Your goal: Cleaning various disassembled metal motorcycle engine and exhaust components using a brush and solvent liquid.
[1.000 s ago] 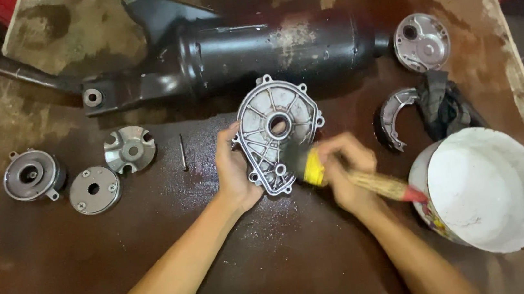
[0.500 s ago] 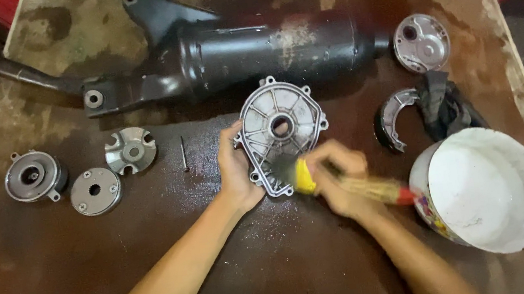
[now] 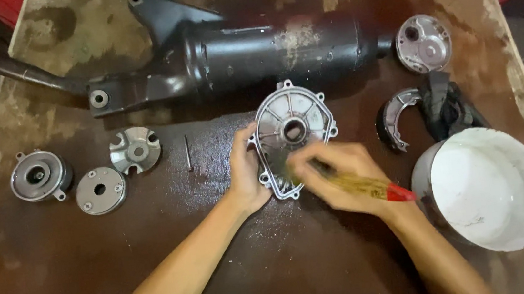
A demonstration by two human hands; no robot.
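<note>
Brown wet counter [image 3: 62, 284], stained and worn. Along its far edge, long black engine casing [image 3: 252, 54]. Near right corner, white bucket [image 3: 484, 188]. At centre, grey metal cover [image 3: 293, 134], tilted up on the counter, gripped at its left rim by left hand [image 3: 247, 174], fingers curled round the edge. Right hand [image 3: 336, 178] closed round brush [image 3: 370, 187], blurred, bristle end against the cover's lower face. Further left, three round metal parts [image 3: 96, 174]. Between them and the cover, thin pin [image 3: 188, 151].
</note>
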